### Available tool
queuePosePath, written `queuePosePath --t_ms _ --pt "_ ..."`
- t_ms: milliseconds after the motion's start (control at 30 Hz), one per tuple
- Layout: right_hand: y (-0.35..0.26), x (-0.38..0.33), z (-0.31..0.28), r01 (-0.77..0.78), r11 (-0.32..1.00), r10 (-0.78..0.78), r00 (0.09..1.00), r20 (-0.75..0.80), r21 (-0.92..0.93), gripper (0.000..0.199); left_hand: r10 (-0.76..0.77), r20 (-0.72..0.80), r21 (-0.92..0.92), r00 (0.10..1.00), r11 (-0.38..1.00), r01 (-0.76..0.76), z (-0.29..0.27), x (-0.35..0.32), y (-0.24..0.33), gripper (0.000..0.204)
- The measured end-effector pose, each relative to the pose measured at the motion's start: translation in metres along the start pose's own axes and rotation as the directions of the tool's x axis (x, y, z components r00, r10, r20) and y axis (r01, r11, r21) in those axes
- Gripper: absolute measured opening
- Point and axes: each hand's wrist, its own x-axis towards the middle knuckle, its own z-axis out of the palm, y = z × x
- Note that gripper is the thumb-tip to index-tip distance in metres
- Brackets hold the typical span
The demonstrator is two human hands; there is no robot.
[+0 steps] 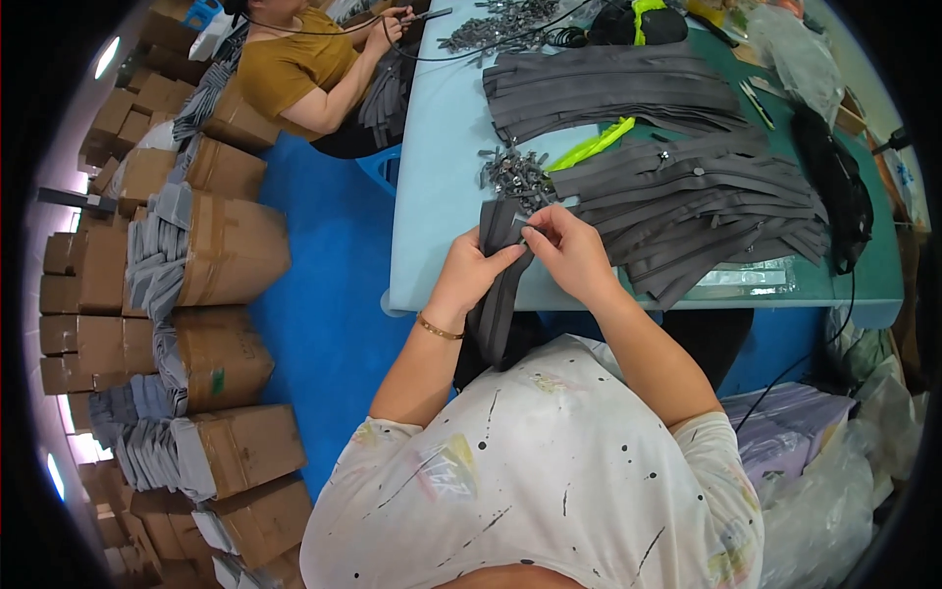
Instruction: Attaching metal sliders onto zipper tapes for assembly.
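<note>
The person holds a long gray strip [498, 312] in both hands. It is over the near edge of the bench [432, 167], not far from the near left corner. One part stands up past the hands, over the bench. The rest hangs down past the edge in a bent loop.

The grip of the left hand [475, 265] is closed on the strip, with the thumb across it. The grip of the right hand [571, 253] is a small pinch at the strip's side, close to the left thumb. One cannot tell if a tiny metal bit is in that pinch too.

The strip looks light and soft, like cloth. It bends easily, so it likely flops if held at just one spot. It does not look easy to break, and the cloth is likely not very slippery. A good hold is flat across its width, close to the spot being worked on, with fingertips on the thin side.

Just past the hands, a heap of small metal pieces [512, 177] lies on the bench. These look hard, and likely slide and drop easily. To the right, a pile of gray strips [677, 211] spreads toward the near edge.
</note>
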Motion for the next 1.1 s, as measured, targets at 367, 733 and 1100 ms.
queuePosePath --t_ms 367,733,1100 --pt "0.012 -0.004 0.008 -0.006 0.999 0.005 1.0 -0.013 -0.047 0.018 0.014 -0.074 0.036 0.997 0.999 -0.011 -0.002 -0.002 -0.017 0.019" --pt "0.019 0.0 0.01 0.099 0.995 -0.1 0.99 -0.096 -0.019 0.02 -0.095 -0.041 -0.003 0.995 0.996 0.095 -0.005 0.003 -0.007 0.017" --pt "0.015 -0.007 0.007 0.036 0.998 -0.036 0.999 -0.009 0.056 0.023 -0.119 -0.099 -0.033 0.988 0.993 0.117 -0.001 -0.002 -0.007 0.017"
